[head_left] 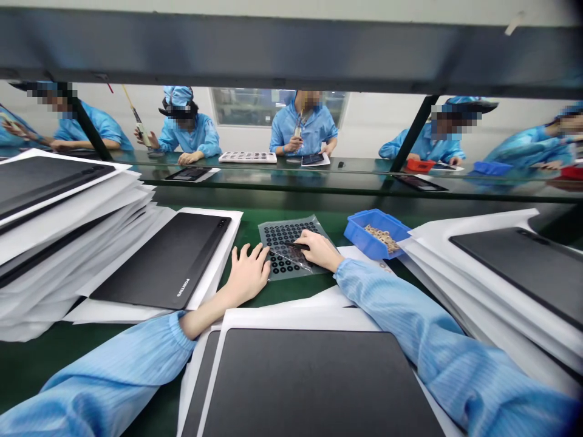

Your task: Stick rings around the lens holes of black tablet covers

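Two hands lie before us, so where do we find the left hand?

We see it with its fingers spread apart, resting on a clear plastic sheet of round black pads. It grips nothing.

And the right hand?

We see it closed around a slim dark tool, which crosses the top of the sheet. We cannot tell exactly what kind of tool it is.

Where does the sheet lie, then?

On the green counter, directly under the fingers of both hands. A blue plastic tray of small tan rings sits just beyond the right hand.

What surrounds us?

Flat black panels on white backing sheets. One stack rises left of the left hand, another lies to the right, and one more panel lies below our blue sleeves.

And farther off?

Past a dark crossbar and a glass shelf, we see co-workers in blue smocks.
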The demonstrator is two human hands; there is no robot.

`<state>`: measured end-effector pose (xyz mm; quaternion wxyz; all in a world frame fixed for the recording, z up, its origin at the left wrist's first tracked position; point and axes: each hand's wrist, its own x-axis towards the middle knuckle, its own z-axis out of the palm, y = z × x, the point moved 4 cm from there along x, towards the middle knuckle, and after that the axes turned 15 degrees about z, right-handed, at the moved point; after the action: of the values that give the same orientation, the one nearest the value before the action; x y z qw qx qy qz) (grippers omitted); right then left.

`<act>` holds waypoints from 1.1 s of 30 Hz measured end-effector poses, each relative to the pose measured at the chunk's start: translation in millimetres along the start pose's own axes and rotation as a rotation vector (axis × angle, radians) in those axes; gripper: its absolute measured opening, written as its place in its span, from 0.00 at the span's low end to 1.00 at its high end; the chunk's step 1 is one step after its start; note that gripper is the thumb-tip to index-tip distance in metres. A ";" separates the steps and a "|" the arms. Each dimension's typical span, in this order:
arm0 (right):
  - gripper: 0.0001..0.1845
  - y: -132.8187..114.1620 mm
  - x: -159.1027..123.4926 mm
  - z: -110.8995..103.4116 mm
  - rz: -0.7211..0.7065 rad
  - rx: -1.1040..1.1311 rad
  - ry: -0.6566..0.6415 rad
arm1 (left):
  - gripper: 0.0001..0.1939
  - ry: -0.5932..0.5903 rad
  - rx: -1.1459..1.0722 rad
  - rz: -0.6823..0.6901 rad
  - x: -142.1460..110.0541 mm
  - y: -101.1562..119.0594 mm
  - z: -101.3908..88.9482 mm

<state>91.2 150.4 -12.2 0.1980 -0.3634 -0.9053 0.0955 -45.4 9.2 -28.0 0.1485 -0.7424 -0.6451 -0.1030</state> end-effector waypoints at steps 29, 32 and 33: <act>0.13 17.8 19.2 -14.4 0.316 0.150 -0.282 | 0.21 0.027 -0.133 -0.058 -0.5 -2.8 0.8; 0.11 20.0 18.0 -36.3 0.375 0.209 -0.283 | 0.21 0.039 -0.201 -0.079 0.6 -3.0 1.1; 0.11 17.8 15.5 -46.2 0.386 0.227 -0.275 | 0.21 0.040 -0.229 -0.093 1.7 -4.2 1.1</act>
<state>111.8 175.3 28.3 0.0906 -0.4885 -0.8211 0.2809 -49.4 11.7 -28.1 0.0707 -0.7217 -0.6597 -0.1975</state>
